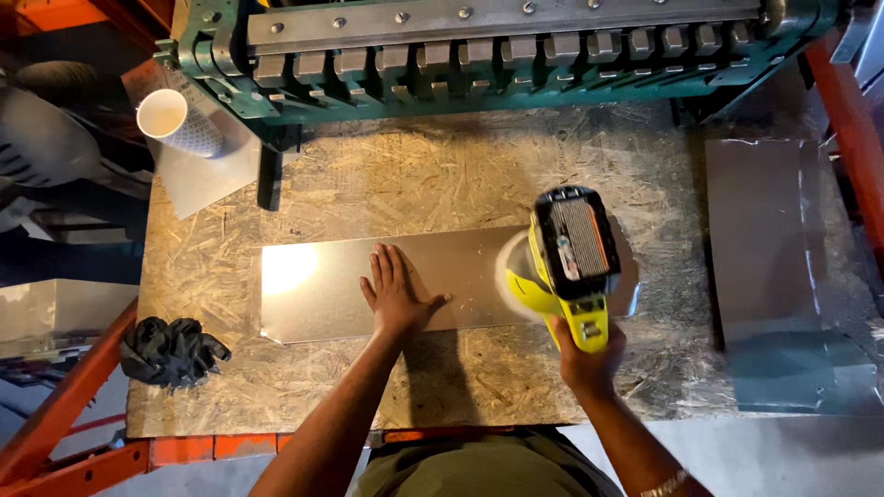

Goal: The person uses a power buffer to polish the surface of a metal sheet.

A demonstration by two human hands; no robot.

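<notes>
On the chipboard desk (pixel 479 175), a long rectangular sheet of bare metal (pixel 322 294) is lying flat across the middle, its long edges running from nine o'clock to three o'clock. The left hand (pixel 394 296) is pressing down on it, open with the palm flat and the fingers spread toward twelve o'clock, which looks meant to be keeping the thin sheet from sliding or lifting. The right hand (pixel 589 354) is closing around the handle of a yellow-green cordless power tool (pixel 566 253), holding it over the three o'clock end of the sheet with the battery pack facing up toward the camera; the working end is blurred, so whether it is touching the metal cannot be told. At twelve o'clock a green sheet-metal bending machine (pixel 497 46) is spanning the far edge of the desk. At ten o'clock a white paper cup (pixel 175 120) is lying tilted on a scrap of sheet, clear of the work. At eight o'clock a pair of black gloves (pixel 170 352) is sitting bunched near the desk corner. At three o'clock another grey metal sheet (pixel 764 239) is resting well apart from the one being held.
</notes>
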